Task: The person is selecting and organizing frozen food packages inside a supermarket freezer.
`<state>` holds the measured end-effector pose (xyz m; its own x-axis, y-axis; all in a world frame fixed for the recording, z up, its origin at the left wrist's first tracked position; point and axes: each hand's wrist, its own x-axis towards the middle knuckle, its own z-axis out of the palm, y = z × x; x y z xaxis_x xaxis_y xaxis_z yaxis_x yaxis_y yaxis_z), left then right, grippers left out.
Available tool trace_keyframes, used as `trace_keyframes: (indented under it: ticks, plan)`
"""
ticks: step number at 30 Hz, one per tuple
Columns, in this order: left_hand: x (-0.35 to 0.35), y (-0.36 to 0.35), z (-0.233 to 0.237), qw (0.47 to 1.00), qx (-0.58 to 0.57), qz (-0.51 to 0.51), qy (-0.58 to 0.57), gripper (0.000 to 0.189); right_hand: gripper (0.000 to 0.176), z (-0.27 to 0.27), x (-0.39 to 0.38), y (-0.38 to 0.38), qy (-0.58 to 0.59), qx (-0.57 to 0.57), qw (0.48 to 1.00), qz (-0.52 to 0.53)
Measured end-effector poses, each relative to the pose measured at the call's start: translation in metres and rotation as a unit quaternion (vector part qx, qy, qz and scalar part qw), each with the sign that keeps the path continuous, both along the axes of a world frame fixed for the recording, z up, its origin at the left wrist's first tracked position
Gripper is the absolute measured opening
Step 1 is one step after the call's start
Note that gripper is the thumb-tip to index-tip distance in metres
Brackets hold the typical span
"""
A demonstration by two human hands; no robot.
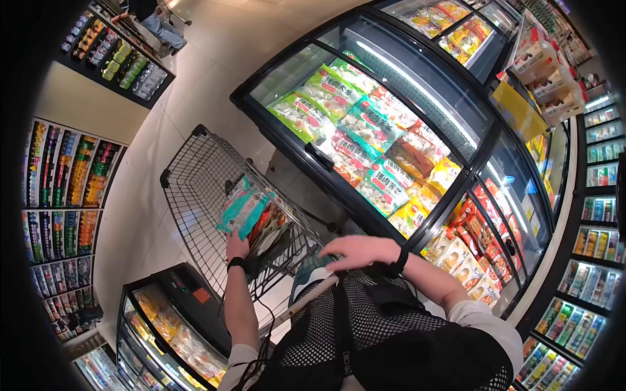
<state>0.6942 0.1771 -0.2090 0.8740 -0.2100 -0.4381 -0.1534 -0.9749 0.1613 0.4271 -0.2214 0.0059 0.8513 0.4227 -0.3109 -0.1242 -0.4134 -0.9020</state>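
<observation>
My left hand reaches down into a wire shopping cart and grips the lower edge of a teal and white bag of frozen dumplings. Other packages, red and dark, lie in the cart beside that bag. Over the near end of the cart, close to the push handle, is my right hand. Its fingers stretch out to the left and nothing shows in them. Part of the left hand's fingers is hidden by the bag.
Right of the cart stands a glass-topped freezer with green, teal and yellow bags inside. A second freezer is at the lower left. Stocked shelves line the left side. A person stands at the far top left.
</observation>
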Motion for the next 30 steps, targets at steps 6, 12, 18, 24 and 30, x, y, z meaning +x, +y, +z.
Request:
trace_keyframes:
  ticks: [6, 12, 18, 24, 30]
  plan:
    - [0.027, 0.010, -0.015, 1.000, 0.025, 0.009, 0.007, 0.076, 0.039, -0.048, 0.091, -0.045, -0.106, -0.179, 0.899, -0.385]
    - [0.041, 0.011, -0.012, 0.999, 0.032, 0.027, 0.000, 0.065, 0.036, -0.103, 0.162, -0.063, -0.177, -0.424, 0.806, -0.374]
    - [0.069, 0.019, -0.006, 0.999, 0.019, 0.030, 0.031, 0.055, 0.030, -0.106, 0.167, -0.056, -0.176, -0.455, 0.790, -0.371]
    - [0.095, 0.031, -0.012, 0.999, -0.027, 0.034, 0.014, 0.047, 0.032, -0.096, 0.153, -0.053, -0.151, -0.485, 0.785, -0.355]
    - [0.124, 0.047, -0.001, 0.989, -0.122, -0.010, -0.082, 0.039, 0.027, -0.102, 0.155, -0.058, -0.193, -0.505, 0.785, -0.302]
